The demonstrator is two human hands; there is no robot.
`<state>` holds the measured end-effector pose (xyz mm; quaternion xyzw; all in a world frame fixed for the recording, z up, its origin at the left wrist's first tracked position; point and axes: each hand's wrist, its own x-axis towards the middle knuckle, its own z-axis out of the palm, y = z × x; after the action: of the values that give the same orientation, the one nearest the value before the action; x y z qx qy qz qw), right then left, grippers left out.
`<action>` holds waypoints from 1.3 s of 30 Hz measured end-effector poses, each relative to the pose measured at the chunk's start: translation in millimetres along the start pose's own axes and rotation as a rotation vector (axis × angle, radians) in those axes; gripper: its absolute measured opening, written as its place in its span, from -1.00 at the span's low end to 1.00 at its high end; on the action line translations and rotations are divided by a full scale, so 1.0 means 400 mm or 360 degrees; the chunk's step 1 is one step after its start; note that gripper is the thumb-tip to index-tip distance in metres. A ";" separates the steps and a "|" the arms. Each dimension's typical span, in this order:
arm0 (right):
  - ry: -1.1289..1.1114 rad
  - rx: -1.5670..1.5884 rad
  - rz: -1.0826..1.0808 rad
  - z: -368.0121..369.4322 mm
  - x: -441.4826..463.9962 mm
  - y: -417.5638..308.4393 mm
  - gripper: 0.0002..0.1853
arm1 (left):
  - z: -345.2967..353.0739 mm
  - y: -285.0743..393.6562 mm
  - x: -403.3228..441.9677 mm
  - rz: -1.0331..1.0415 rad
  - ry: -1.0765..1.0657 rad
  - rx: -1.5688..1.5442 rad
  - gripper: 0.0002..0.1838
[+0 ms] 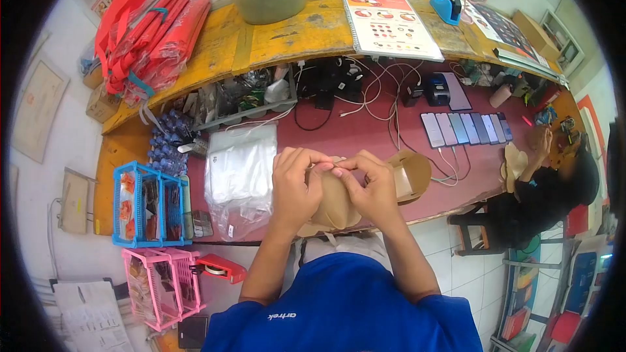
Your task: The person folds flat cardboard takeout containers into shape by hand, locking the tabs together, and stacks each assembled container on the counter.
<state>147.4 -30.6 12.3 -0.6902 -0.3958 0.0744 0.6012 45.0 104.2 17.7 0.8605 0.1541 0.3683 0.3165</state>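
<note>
My left hand and my right hand meet at their fingertips, thumbs and forefingers pinched together. Between them is a partly folded brown paper box, its upper edge at my fingertips. The fingers hide the exact spot they grip. Just right of my right hand, a second brown paper box stands with its top open and its pale inside showing. A stack of clear plastic bags lies left of my left hand.
Several phones lie in a row on the red table, with white cables around them. Blue baskets and pink baskets are at left. A yellow shelf spans the back. At right sits another person with brown paper pieces.
</note>
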 end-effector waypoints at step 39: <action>0.0110 0.0164 0.0018 -0.023 0.028 0.062 -0.88 | -0.041 0.016 0.092 -0.0009 -0.0397 0.0052 -0.88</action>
<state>171.6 -29.8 -3.3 -0.6627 -0.3665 0.0742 0.6488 58.3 124.8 50.5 0.9042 0.1220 0.2549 0.3203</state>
